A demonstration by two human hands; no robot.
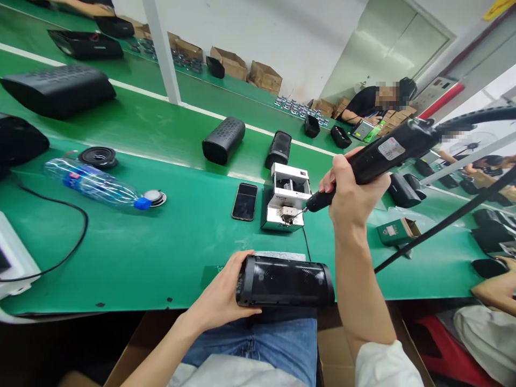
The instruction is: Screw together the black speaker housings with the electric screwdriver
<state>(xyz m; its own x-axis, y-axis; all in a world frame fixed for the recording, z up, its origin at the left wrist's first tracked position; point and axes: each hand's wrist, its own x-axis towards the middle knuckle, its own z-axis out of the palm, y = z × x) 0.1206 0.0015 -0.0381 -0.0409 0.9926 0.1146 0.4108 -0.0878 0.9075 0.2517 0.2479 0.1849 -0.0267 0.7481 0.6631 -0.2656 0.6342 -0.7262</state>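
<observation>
My left hand grips the left end of a black speaker housing, which lies on its side at the table's front edge above my lap. In my right hand is a black electric screwdriver, tilted, with its cable running off to the upper right. The screwdriver's bit reaches the front outlet of a white and silver screw feeder; whether a screw sits on the tip is too small to tell. Left of the feeder lies a dark phone.
A plastic bottle lies at left near a round speaker driver. A green tin stands right, behind a slanting black rod. More speaker housings sit on the green conveyor. Co-workers sit beyond and at right.
</observation>
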